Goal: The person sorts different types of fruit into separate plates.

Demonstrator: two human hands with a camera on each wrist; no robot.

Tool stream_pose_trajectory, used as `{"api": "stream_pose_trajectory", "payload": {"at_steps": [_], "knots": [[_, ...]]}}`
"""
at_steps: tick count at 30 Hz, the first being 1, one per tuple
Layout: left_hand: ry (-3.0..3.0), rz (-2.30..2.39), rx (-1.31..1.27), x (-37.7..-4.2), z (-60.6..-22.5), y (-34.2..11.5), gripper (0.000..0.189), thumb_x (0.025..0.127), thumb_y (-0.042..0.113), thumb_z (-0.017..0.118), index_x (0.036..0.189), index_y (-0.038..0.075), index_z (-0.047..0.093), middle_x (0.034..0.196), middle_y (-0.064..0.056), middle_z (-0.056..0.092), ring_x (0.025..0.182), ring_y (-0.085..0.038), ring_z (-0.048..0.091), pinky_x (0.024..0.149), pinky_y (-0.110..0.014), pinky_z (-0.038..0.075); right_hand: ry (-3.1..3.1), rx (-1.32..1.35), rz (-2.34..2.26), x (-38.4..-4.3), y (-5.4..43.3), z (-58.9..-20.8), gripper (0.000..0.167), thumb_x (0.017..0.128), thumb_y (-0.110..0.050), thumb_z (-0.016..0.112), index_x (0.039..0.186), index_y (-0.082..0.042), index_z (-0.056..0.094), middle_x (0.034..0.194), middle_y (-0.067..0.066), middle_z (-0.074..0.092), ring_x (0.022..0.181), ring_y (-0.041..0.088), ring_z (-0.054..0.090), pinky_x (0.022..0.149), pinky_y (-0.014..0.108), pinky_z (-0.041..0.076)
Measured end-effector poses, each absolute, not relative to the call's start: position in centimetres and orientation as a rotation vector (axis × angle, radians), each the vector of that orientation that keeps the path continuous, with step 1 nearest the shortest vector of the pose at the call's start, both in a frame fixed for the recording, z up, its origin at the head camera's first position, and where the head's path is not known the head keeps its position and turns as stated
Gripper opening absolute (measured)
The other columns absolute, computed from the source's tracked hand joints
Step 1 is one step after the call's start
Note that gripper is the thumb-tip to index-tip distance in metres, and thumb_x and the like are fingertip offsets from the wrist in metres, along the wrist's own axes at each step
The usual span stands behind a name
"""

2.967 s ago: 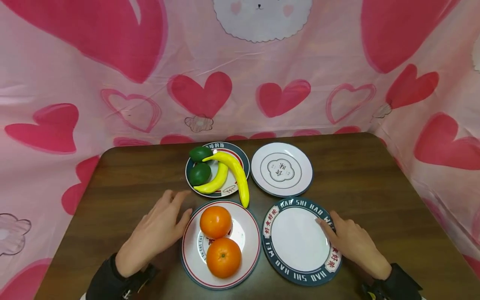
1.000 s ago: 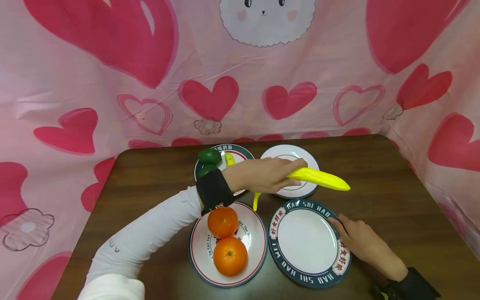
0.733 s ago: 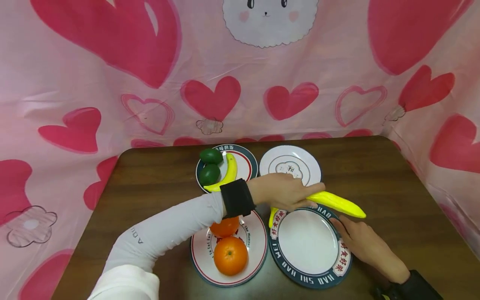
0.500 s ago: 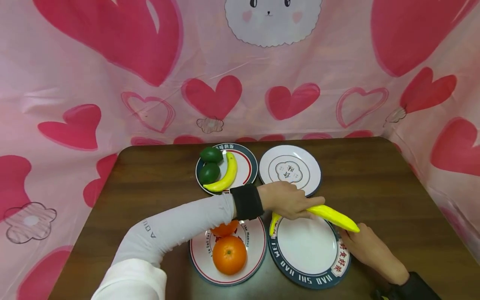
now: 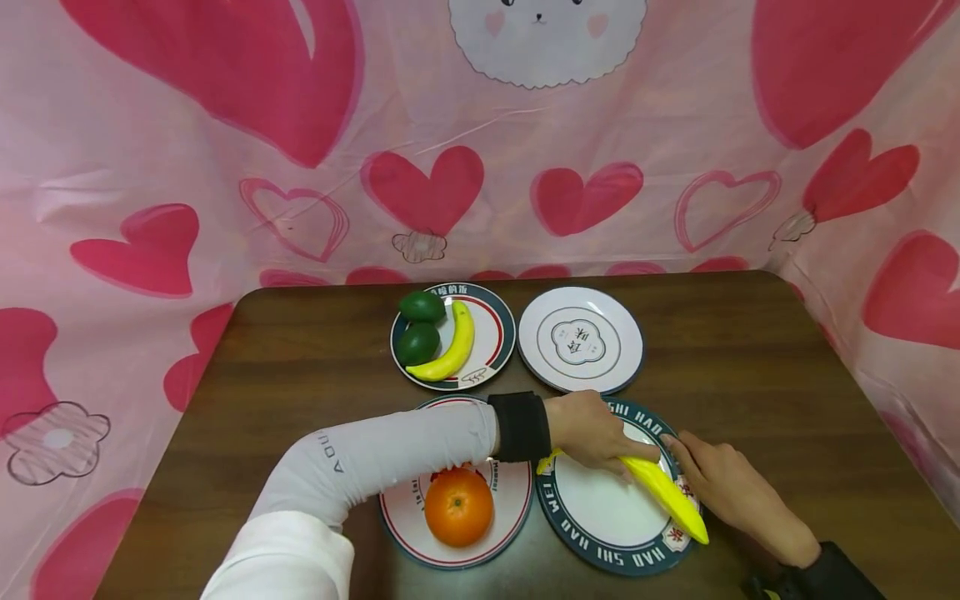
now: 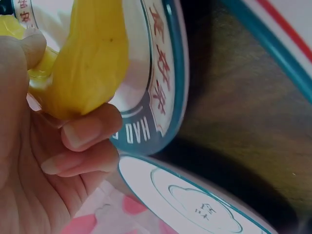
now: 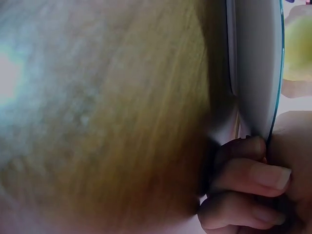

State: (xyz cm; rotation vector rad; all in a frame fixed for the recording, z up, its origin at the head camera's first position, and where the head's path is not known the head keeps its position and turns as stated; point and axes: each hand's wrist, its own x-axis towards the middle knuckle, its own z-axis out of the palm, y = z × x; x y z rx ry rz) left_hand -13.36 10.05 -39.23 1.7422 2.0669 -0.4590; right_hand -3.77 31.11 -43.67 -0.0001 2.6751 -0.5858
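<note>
My left hand (image 5: pixel 588 429) grips a yellow banana (image 5: pixel 663 496) around its middle, low over the right front plate (image 5: pixel 611 512), which has a dark blue-green lettered rim. The banana's far tip reaches past the plate's right edge. Close up in the left wrist view, the thumb and fingers curl round the banana (image 6: pixel 92 58). My right hand (image 5: pixel 731 483) holds the same plate's right rim, thumb on top. In the right wrist view, its curled fingers (image 7: pixel 248 178) are at the plate's edge (image 7: pixel 261 63). Whether the banana touches the plate cannot be told.
On the left front plate (image 5: pixel 405 533) an orange (image 5: pixel 459 507) shows; my left forearm covers the rest. The back left plate (image 5: pixel 491 333) carries two green avocado-like fruits (image 5: pixel 417 344) and another banana (image 5: pixel 453 350). A white plate (image 5: pixel 540 333) stands back right on the wooden table (image 5: pixel 315 358).
My left hand has taken a banana from the back left plate and carried it right and forward over the right front plate, lowering it. The right hand has stayed at that plate's rim.
</note>
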Motion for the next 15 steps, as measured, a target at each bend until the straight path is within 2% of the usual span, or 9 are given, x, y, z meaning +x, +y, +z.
{"api": "stream_pose_trajectory", "payload": {"at_steps": [5,9,12,15], "knots": [[2.092,-0.573,1.771,-12.7,-39.35,10.42,0.061,0.102,0.065,0.032,0.159,0.049,0.017,0.102,0.009,0.066,0.081,-0.008,0.053,0.068,-0.02,0.039,2.686,-0.019,-0.591,-3.71,30.94,-43.86,0.046,0.108,-0.043,0.045,0.114,0.0,0.06,0.068,0.001,0.046,0.063,0.014,0.053,0.059,0.026,0.046],[2.146,-0.654,1.826,-12.45,-39.55,10.56,0.057,0.102,0.066,0.032,0.155,0.05,0.021,0.103,0.01,0.065,0.079,-0.008,0.053,0.065,-0.019,0.039,2.706,-0.026,-0.585,-3.65,30.92,-43.92,0.045,0.109,-0.042,0.044,0.112,0.0,0.06,0.067,0.001,0.045,0.063,0.014,0.053,0.058,0.026,0.045],[2.184,-0.686,1.838,-12.42,-39.73,10.48,0.057,0.101,0.067,0.034,0.155,0.05,0.023,0.11,0.01,0.067,0.082,-0.007,0.055,0.068,-0.019,0.043,2.721,-0.032,-0.58,-3.58,30.95,-44.05,0.046,0.109,-0.043,0.043,0.111,0.0,0.06,0.067,0.001,0.045,0.063,0.014,0.053,0.058,0.026,0.045],[2.218,-0.674,1.786,-12.44,-39.48,10.24,0.067,0.098,0.072,0.035,0.159,0.051,0.017,0.127,0.009,0.065,0.09,-0.008,0.059,0.078,-0.02,0.047,2.739,-0.049,-0.583,-3.43,30.99,-44.08,0.044,0.109,-0.042,0.043,0.111,0.0,0.059,0.066,0.001,0.044,0.062,0.014,0.052,0.056,0.025,0.044]]}}
